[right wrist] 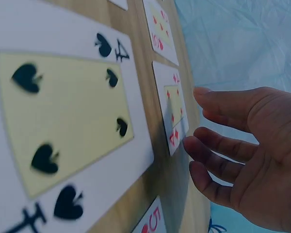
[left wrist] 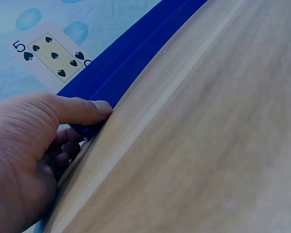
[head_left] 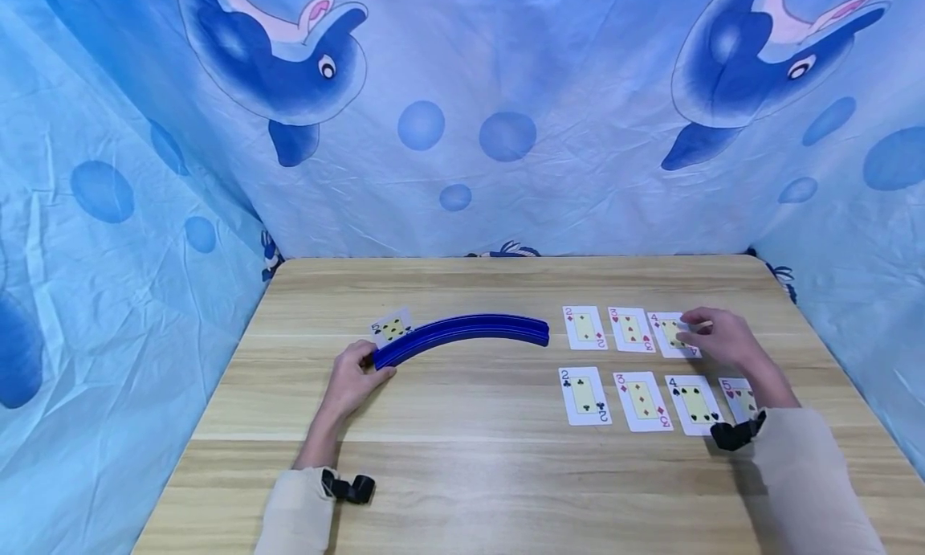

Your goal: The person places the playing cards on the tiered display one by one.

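A long, curved blue playing card holder [head_left: 462,327] stands on the table left of centre. My left hand [head_left: 354,382] grips its left end, with the thumb [left wrist: 99,108] along the near side. Behind that end, a five of spades [left wrist: 54,56] leans upright in the holder. At the right, my right hand [head_left: 723,336] hovers over the right edge of a four of diamonds [head_left: 672,335]. Its thumb and fingers are apart with nothing between them, as the right wrist view shows. The four of diamonds lies face up on the table.
Left of the four of diamonds lie a two of diamonds [head_left: 584,328] and a three of hearts [head_left: 632,330]. The nearer row has a two of clubs [head_left: 584,396], three of diamonds [head_left: 642,401], four of spades [head_left: 693,405] and a five of hearts [head_left: 739,396] partly behind my right wrist.
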`<state>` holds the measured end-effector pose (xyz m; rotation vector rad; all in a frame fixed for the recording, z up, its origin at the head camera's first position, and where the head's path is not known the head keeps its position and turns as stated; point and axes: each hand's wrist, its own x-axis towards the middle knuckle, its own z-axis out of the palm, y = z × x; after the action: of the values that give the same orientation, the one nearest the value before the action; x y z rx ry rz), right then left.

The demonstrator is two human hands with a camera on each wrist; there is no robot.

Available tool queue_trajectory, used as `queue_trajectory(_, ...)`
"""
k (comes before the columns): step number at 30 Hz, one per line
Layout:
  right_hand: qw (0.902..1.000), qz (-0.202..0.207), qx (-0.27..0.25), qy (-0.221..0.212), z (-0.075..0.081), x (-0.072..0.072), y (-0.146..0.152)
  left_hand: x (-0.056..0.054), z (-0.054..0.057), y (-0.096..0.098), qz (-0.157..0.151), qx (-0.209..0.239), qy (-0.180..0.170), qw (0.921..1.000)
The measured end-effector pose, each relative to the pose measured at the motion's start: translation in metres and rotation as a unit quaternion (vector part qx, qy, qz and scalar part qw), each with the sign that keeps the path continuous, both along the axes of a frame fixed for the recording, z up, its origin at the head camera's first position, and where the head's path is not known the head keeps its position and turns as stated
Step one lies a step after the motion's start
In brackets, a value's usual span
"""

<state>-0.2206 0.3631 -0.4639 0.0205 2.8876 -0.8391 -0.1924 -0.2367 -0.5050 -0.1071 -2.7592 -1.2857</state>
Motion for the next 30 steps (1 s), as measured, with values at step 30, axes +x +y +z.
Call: queue_trajectory(30, 0.9971, 0.036, 0.057, 0.035, -0.003, 0.072, 0.053, -0.001, 0.000, -0.001, 0.001, -0.006, 0.001, 1.0000)
